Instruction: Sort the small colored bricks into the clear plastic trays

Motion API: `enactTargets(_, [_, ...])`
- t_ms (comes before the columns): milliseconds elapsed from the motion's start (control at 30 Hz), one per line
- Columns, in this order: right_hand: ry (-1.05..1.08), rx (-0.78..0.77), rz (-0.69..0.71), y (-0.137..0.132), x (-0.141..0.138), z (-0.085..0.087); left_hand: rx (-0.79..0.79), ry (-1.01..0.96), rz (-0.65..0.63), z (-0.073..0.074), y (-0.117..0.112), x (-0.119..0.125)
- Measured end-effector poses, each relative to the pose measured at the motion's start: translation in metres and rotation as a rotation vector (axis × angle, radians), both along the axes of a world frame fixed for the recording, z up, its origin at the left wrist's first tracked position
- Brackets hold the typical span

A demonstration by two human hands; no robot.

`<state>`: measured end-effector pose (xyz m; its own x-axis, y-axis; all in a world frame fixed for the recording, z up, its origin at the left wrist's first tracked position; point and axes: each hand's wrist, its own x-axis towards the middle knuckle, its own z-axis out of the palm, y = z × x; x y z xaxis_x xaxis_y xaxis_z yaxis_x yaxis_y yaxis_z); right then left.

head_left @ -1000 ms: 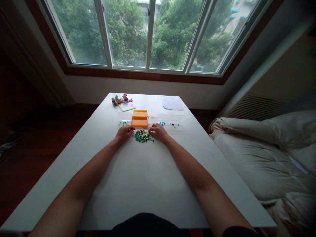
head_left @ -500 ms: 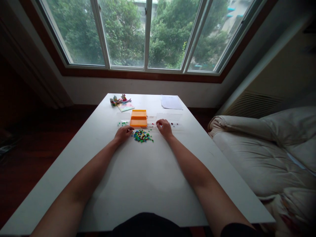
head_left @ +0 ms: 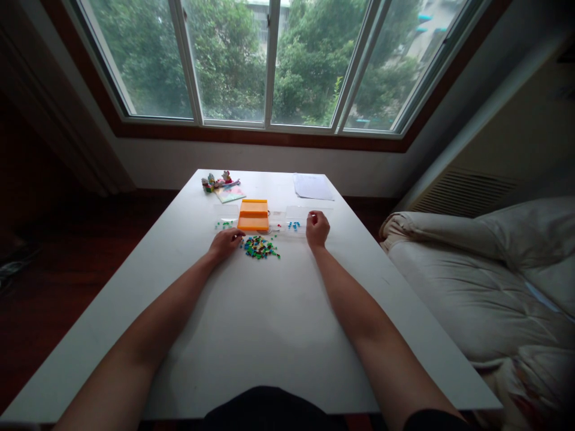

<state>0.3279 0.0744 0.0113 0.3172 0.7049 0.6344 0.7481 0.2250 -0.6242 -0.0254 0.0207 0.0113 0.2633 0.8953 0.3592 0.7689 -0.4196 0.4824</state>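
A heap of tiny green, blue, yellow and dark building-brick-like pieces point(head_left: 260, 247) lies on the white table. At its left edge rests my left hand point(head_left: 224, 243), fingers curled together beside the pieces; whatever may be in them is too small to see. My right hand point(head_left: 318, 230) is closed in a pinch over the right part of a clear plastic tray point(head_left: 287, 213), and its fingertips hide what they hold, if anything. Blue pieces point(head_left: 293, 225) lie in the tray left of this hand. An orange open case point(head_left: 254, 222) stands behind the heap.
Green pieces point(head_left: 224, 225) sit in a clear compartment left of the orange case. Small colourful figures point(head_left: 217, 182) and a pastel card point(head_left: 230, 193) are at the far left, papers point(head_left: 313, 187) at the far right. A beige sofa point(head_left: 449, 275) stands beside the table.
My right hand has moved right, from the tray's middle to its right part, uncovering the blue pieces and covering the dark red ones. My left hand has stayed by the heap.
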Motion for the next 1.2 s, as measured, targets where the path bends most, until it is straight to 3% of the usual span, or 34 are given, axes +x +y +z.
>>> enactTargets(167, [-0.130, -0.014, 0.230, -0.014, -0.033, 0.002, 0.032, 0.040, -0.023, 0.002, -0.002, 0.002])
enactTargets(433, [-0.391, -0.094, 0.557, -0.034, -0.068, 0.007, 0.049, 0.066, -0.039, -0.001, -0.001, 0.004])
enactTargets(667, [-0.626, -0.073, 0.841, -0.049, -0.096, 0.010, 0.071, 0.084, -0.035, 0.000, -0.001, 0.004])
enactTargets(1200, [-0.672, -0.074, 0.943, -0.047, -0.098, 0.000, 0.068, 0.061, -0.032, -0.002, 0.000, 0.003])
